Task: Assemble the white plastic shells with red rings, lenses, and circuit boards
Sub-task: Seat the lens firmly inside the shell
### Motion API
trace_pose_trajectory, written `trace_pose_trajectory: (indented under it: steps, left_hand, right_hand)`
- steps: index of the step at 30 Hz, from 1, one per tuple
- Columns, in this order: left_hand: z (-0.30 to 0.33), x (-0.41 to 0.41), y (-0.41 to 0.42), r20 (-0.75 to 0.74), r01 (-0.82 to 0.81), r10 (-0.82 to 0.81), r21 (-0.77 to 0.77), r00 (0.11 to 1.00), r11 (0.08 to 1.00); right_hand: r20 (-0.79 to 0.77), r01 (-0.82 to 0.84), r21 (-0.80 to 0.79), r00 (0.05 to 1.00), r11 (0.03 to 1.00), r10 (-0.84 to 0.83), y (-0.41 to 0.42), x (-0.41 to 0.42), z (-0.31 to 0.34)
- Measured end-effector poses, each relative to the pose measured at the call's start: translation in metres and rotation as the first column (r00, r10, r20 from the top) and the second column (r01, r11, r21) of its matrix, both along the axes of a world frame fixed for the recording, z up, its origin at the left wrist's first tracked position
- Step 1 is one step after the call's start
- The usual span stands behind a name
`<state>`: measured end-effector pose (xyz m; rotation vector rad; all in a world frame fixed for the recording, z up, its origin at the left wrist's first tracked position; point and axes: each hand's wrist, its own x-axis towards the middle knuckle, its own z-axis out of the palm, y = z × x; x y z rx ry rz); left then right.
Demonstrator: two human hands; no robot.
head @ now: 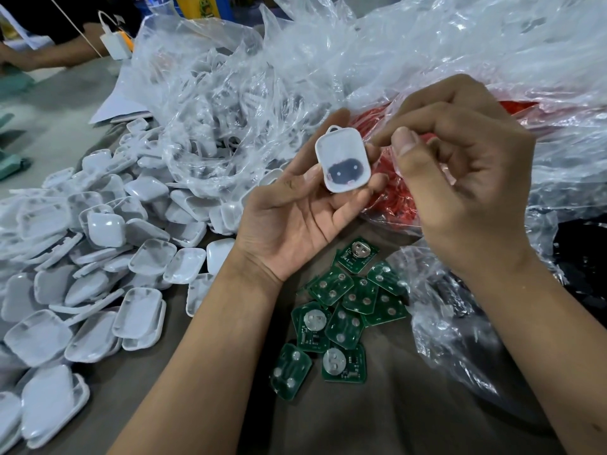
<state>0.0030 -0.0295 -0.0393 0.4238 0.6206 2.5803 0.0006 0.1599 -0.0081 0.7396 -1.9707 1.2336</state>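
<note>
Grey worktop [377, 405] runs under everything, heaped with parts and crumpled clear bags. At its centre the left hand [295, 211] lies palm up, its fingertips and thumb pinching a single white shell [343, 160] by its edges, hollow side facing the camera. A dark rounded patch shows low in the shell; I cannot tell whether that is a lens already seated or an opening. Just right of it the right hand [460, 172] has thumb and forefinger pressed together at the shell's right edge, the other fingers curled. Whether a small part sits in that pinch is too fine to see.

Behind both hands, the red rings [391, 192] fill a clear bag [492, 60]. Nearer, below the wrists, green circuit boards [341, 310] lie in a loose cluster, some showing round metal battery clips. To the left a large pile of shells [98, 257] spreads across the worktop.

My judgement is that a ring or lens is being fitted into the held shell. To do it well, keep the shell level and steady, line the part up squarely with its seat, and press evenly around its rim so it does not tilt.
</note>
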Motion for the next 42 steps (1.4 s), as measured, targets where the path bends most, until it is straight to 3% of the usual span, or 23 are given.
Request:
trace_pose_trajectory:
  steps: [8,28,34,42]
  left_hand:
    - [0.0,0.0,0.002,-0.02,-0.043,0.042,-0.05,0.999,0.998]
    - [-0.003,-0.004,0.003,0.013,-0.122,0.126,-0.151,0.992,0.981]
    - [-0.001,-0.002,0.003,-0.003,-0.064,0.066,-0.231,0.998,0.971]
    - [-0.001,-0.002,0.005,-0.005,-0.03,0.03,-0.254,1.0,0.967]
  right_hand:
    - [0.036,-0.007,0.106,0.999,0.994,0.003,-0.001,0.002,0.001]
    - [0.112,0.054,0.183,0.991,0.982,-0.076,-0.002,0.0,0.002]
    - [0.191,-0.02,0.218,0.981,0.976,-0.023,0.005,-0.004,0.006]
    - [0.161,-0.042,0.371,0.987,0.928,-0.019,0.007,-0.006,0.01]
